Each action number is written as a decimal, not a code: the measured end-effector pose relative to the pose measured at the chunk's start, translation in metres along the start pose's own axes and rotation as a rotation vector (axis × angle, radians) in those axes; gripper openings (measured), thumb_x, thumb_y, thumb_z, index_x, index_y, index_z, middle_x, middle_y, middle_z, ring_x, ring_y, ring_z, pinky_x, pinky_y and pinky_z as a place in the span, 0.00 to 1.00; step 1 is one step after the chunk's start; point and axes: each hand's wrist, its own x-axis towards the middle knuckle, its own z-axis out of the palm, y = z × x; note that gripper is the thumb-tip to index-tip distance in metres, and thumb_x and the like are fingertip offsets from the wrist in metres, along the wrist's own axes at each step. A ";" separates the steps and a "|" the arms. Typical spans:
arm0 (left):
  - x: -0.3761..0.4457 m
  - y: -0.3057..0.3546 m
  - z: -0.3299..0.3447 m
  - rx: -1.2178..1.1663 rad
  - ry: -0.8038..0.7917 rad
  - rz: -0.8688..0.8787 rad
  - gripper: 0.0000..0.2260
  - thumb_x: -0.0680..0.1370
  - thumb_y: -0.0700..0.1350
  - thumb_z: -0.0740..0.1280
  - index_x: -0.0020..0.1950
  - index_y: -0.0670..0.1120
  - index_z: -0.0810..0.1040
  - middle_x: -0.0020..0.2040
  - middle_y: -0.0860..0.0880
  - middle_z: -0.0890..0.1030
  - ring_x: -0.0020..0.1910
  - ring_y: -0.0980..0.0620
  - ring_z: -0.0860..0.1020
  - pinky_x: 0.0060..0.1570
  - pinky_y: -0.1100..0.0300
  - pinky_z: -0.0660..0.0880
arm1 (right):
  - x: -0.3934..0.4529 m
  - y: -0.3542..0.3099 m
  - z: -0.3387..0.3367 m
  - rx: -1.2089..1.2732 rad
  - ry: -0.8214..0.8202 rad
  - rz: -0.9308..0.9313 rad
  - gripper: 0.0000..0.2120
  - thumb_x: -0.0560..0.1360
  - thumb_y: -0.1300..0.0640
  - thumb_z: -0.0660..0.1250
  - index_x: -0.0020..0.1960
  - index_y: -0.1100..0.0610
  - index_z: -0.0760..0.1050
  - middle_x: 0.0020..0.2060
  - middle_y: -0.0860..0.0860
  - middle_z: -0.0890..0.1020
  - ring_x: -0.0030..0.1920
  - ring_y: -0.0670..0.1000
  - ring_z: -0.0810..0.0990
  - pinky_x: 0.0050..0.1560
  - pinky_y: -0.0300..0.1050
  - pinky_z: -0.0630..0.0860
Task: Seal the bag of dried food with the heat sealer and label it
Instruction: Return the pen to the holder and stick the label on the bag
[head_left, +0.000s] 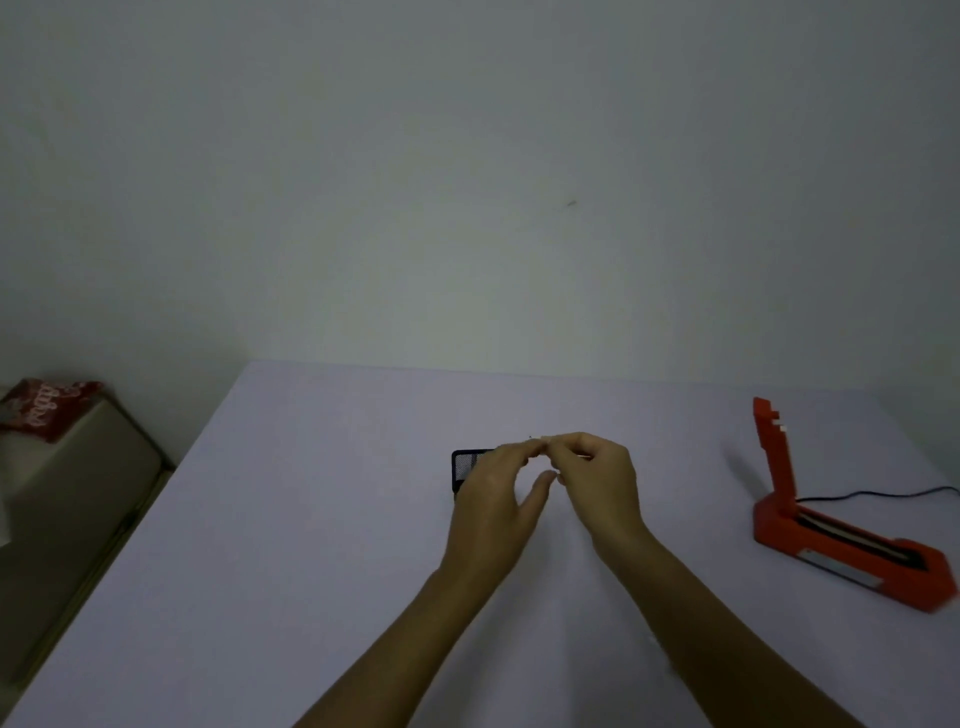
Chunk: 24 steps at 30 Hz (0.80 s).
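Observation:
My left hand and my right hand meet above the middle of the pale table. Their fingertips pinch a small, thin, light-coloured piece between them; it is too small and blurred to say what it is. A small black bag with a pale window lies flat on the table behind my left hand, which hides most of it. The red heat sealer stands at the right of the table with its lid raised upright.
A black cable runs from the heat sealer off to the right. Left of the table stands a low beige surface with a red printed packet on it. A plain wall rises behind the table.

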 end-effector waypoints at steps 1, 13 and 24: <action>0.003 0.003 0.001 -0.029 0.013 -0.021 0.15 0.77 0.46 0.68 0.63 0.48 0.77 0.57 0.53 0.81 0.56 0.58 0.77 0.58 0.64 0.75 | 0.000 -0.002 -0.001 0.000 0.024 -0.020 0.06 0.75 0.56 0.67 0.44 0.53 0.83 0.40 0.47 0.84 0.45 0.47 0.82 0.45 0.40 0.78; 0.027 0.033 0.038 -0.450 -0.003 -0.292 0.05 0.74 0.46 0.73 0.48 0.48 0.82 0.41 0.52 0.84 0.43 0.58 0.82 0.45 0.67 0.79 | -0.003 0.024 -0.050 0.110 0.089 0.040 0.13 0.79 0.52 0.60 0.44 0.48 0.83 0.47 0.44 0.83 0.50 0.46 0.80 0.56 0.53 0.79; 0.035 0.023 0.139 -0.416 -0.356 -0.428 0.08 0.75 0.42 0.71 0.54 0.48 0.81 0.40 0.51 0.85 0.41 0.60 0.82 0.44 0.70 0.76 | 0.040 0.102 -0.146 0.107 -0.030 0.343 0.05 0.74 0.59 0.69 0.47 0.59 0.82 0.38 0.53 0.84 0.41 0.51 0.83 0.46 0.45 0.80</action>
